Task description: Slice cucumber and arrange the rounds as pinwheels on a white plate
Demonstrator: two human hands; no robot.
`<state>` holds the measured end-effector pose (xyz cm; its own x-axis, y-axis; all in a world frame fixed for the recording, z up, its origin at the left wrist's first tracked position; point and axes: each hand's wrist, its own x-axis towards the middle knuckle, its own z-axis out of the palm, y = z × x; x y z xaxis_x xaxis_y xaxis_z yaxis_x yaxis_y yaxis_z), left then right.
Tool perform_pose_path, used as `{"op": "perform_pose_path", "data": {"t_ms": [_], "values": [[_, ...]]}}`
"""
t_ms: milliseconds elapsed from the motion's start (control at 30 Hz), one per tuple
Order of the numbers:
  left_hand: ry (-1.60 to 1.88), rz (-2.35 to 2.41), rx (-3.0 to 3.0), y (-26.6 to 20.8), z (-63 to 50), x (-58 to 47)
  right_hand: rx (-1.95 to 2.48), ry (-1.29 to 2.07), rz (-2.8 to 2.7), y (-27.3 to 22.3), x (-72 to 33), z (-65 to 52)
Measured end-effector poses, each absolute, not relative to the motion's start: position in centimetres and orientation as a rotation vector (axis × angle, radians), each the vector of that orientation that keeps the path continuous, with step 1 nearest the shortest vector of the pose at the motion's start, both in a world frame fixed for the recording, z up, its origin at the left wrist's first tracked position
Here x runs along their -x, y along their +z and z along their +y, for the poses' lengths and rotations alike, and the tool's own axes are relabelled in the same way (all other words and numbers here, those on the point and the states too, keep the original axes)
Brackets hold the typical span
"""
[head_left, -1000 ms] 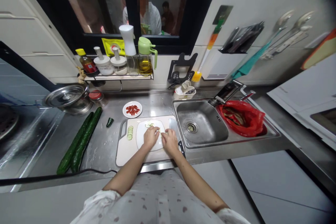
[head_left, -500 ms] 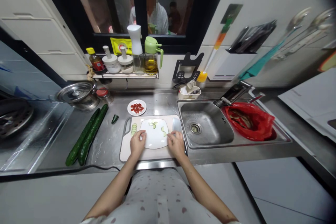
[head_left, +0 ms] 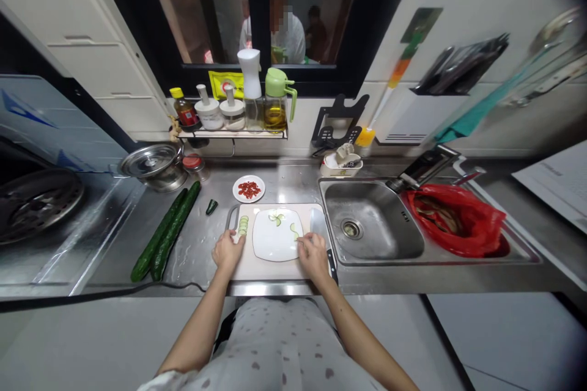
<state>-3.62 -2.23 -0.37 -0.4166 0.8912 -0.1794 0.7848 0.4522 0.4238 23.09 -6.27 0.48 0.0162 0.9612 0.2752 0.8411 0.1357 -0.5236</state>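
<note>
A squarish white plate [head_left: 275, 244] lies on the pale cutting board [head_left: 245, 266], with a few thin cucumber slices [head_left: 276, 218] fanned near its far edge and others at its right. My right hand [head_left: 314, 256] is at the plate's right edge, thumb and fingertips pinched on what looks like a cucumber slice, mostly hidden. My left hand [head_left: 228, 253] rests at the board's left side, thumb apart from the fingers, beside a row of cucumber slices [head_left: 243, 225]. A knife [head_left: 331, 261] lies along the board's right side, its blade partly behind my right hand.
Two whole cucumbers [head_left: 172, 229] and a cut end [head_left: 211, 206] lie left. A small plate of chopped red chili [head_left: 249, 189] sits behind the board. The sink [head_left: 371, 220] is right, with a red bag [head_left: 458, 220] beyond. A seasoning rack [head_left: 233, 134] hangs at the back.
My left hand has moved left from the plate's edge to the row of slices, and its fingers have parted. My right hand stays at the plate's right edge. The view has shifted slightly.
</note>
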Motion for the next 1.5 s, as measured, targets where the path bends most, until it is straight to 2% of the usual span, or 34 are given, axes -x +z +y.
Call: {"op": "perform_pose_path", "data": {"t_ms": [467, 633, 800, 933, 1200, 1333, 1500], "values": [[0.52, 2.285, -1.44, -1.7, -2.1, 3.5, 1.752, 0.298, -1.837, 0.4, -23.8, -7.0], [0.721, 2.163, -1.344, -2.4, -2.1, 3.5, 1.747, 0.297, -1.838, 0.5, -23.6, -7.0], [1.073, 1.871, -1.085, -2.6, -2.0, 3.2, 1.732, 0.298, -1.831, 0.6, -23.6, -7.0], [1.191, 1.584, -0.985, -0.2, -1.7, 2.4, 1.696, 0.355, -1.789, 1.5, -23.1, -6.5], [1.104, 1.27, -1.11, 6.1, -2.0, 0.1, 1.409, 0.742, -1.615, 6.0, -19.5, -4.1], [1.072, 1.204, -1.146, 7.8, -2.6, -1.0, 1.307, 0.963, -1.512, 7.1, -17.8, -3.8], [1.047, 1.172, -1.129, 8.4, -3.2, -1.9, 1.279, 1.045, -1.46, 7.3, -17.1, -3.7]]}}
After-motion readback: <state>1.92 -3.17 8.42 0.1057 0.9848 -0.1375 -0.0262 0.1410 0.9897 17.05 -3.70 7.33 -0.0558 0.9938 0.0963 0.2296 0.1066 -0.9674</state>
